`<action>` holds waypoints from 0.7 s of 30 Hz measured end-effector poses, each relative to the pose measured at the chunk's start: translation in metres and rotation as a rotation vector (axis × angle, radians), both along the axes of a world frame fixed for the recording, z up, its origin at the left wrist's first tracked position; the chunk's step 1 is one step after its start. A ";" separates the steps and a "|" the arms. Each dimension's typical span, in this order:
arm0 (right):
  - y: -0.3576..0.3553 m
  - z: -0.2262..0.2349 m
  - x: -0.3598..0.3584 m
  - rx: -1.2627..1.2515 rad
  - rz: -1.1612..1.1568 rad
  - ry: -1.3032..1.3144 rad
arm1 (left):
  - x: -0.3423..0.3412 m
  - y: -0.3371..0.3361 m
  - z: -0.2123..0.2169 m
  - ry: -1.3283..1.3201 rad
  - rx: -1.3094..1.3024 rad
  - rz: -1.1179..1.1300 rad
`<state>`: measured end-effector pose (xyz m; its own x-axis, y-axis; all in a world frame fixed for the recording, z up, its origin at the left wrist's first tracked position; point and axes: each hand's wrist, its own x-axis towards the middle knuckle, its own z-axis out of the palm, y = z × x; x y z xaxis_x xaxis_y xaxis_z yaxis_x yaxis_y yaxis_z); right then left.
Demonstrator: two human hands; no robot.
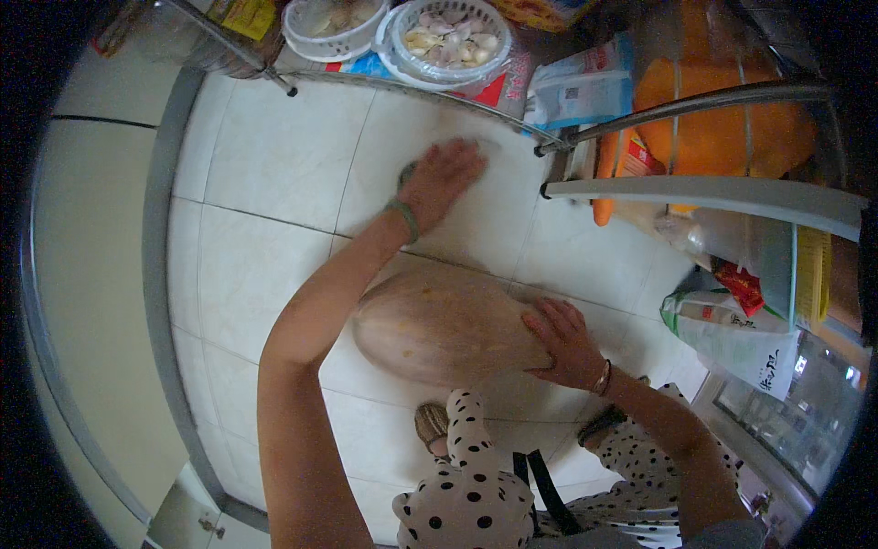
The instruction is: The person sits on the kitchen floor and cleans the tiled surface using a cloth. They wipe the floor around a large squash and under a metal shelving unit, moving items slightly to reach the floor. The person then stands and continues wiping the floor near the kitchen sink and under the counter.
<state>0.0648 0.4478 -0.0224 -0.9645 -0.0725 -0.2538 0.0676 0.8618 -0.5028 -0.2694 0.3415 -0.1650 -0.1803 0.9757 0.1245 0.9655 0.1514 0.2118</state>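
Note:
A large, oblong, pale tan pumpkin lies on its side on the white tiled floor. My right hand is pressed to its right end, the fingers curled over the skin. Farther off, beyond the pumpkin, my left hand reaches low over the tiles with its fingers stretched out, slightly blurred. A green bangle circles the left wrist. Beside that hand shows a small dark edge that I cannot make out, partly hidden by it.
A metal rack stands at the far side, with a white basket of garlic. On the right rack sit a big orange pumpkin, a carrot and a white bag. A cabinet borders the left. My slippered foot is near the pumpkin.

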 end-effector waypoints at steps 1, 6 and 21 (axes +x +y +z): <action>0.002 0.001 0.000 -0.010 0.004 -0.009 | 0.009 -0.004 -0.003 -0.040 -0.042 -0.111; 0.007 0.011 -0.007 -0.032 0.037 0.011 | 0.027 -0.074 0.023 -0.269 -0.178 -0.369; 0.010 0.002 -0.065 0.028 -0.201 0.098 | 0.214 -0.242 0.060 -0.547 -0.183 0.324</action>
<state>-0.0003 0.4573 -0.0201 -0.9791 0.1292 -0.1571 0.1910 0.8495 -0.4918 -0.0551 0.0998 -0.1047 -0.4586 0.8579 -0.2316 0.6251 0.4967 0.6022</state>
